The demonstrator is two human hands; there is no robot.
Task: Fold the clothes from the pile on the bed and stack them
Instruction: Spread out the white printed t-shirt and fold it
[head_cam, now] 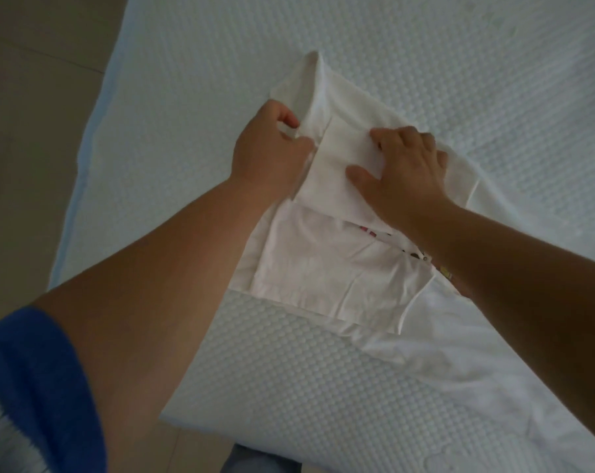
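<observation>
While the white garment (327, 186) is being pinched at its edge by the left hand (268, 148), a folded panel is being pressed flat under the open right hand (402, 172); folding is judged partway, stacking outstanding.

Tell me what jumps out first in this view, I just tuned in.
Two bare hands meet mid-frame on a white garment spread across the textured bed. The left hand pinches a fold at its left edge; the right hand presses flat on the folded panel. A colourful print peeks out beside the right wrist.
</observation>
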